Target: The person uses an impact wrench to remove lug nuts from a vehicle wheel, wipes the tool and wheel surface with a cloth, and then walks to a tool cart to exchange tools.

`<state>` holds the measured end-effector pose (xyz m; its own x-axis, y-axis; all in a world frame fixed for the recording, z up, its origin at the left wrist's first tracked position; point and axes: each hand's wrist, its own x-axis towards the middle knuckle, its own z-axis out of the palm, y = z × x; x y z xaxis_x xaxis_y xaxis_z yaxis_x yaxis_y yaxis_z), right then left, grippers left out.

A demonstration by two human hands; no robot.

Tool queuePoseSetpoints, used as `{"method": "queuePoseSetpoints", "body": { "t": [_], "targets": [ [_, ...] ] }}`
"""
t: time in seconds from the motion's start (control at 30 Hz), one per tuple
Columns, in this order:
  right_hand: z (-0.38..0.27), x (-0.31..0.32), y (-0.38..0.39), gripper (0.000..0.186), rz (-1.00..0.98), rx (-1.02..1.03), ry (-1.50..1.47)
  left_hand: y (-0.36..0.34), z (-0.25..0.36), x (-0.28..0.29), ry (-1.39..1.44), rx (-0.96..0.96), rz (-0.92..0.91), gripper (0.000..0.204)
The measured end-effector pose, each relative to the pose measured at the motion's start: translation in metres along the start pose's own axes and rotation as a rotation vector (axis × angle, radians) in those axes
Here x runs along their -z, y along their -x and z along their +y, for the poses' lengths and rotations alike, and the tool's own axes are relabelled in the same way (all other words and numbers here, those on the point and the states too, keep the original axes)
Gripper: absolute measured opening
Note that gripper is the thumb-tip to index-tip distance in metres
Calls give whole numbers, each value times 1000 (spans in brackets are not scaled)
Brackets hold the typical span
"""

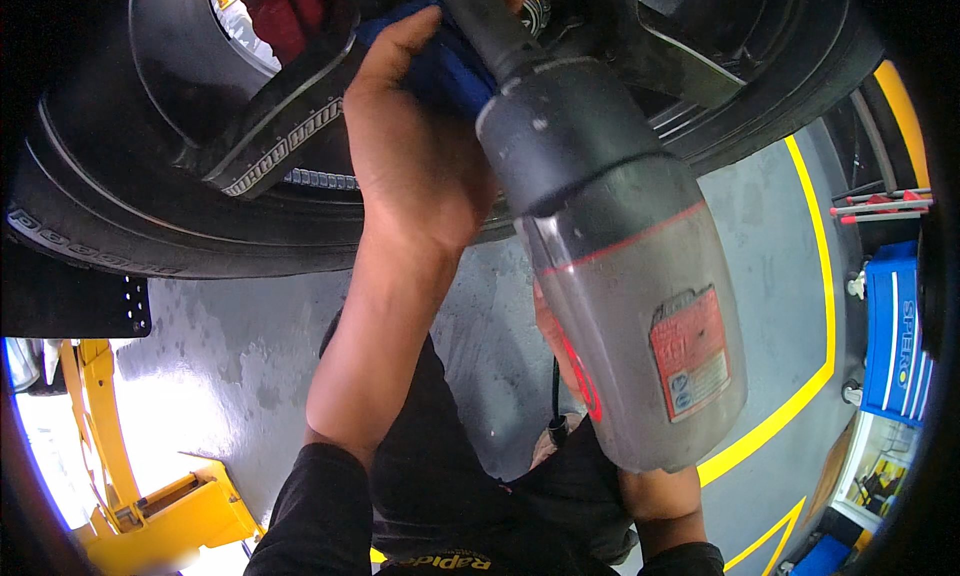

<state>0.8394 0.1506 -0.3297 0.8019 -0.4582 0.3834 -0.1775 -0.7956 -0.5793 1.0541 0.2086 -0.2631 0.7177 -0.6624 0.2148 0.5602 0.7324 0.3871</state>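
Note:
A large impact wrench (640,306), black in front with a grey body and a red label, tilts up toward a black wheel (290,146). My right hand (550,328) is wrapped round its grip, mostly hidden beneath the body. A dark extension or socket (490,26) runs from its nose to the wheel's middle. Beside that nose, my left hand (425,166) curls with the thumb lying over a blue piece (450,71). What this piece is, I cannot make out, and most of the left fingers are hidden behind it and the wrench.
The tyre (180,246) curves across the upper part of the view. A yellow lift arm (170,506) stands low on the left. Yellow lines (825,276) mark the grey floor. On the right are a blue tool cabinet (895,331) on castors and a black hose fitting (557,431) under the wrench.

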Motion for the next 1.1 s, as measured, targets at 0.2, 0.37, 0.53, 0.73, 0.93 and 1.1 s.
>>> {"method": "queuePoseSetpoints", "body": {
  "t": [0.2, 0.37, 0.53, 0.73, 0.93, 1.1],
  "targets": [
    [-22, 15, -10, 30, -23, 84, -4, -12, 1, 28, 374, 219, -150, 40],
    [-40, 15, -20, 33, 23, 136, 46, -14, -7, 39, 522, 303, -288, 41],
    [-56, 4, -28, 36, 115, 379, 169, -6, -14, 31, 756, 223, -291, 41],
    [-46, 1, -39, 25, 31, 13, -257, -4, -6, 36, 297, 117, -232, 41],
    [-10, -29, -9, 18, -195, -482, -735, -5, 0, 34, 330, 237, -157, 43],
    [-75, -9, -30, 28, 102, 59, -115, 17, 4, -5, 178, 139, 88, 48]
  ]
}}
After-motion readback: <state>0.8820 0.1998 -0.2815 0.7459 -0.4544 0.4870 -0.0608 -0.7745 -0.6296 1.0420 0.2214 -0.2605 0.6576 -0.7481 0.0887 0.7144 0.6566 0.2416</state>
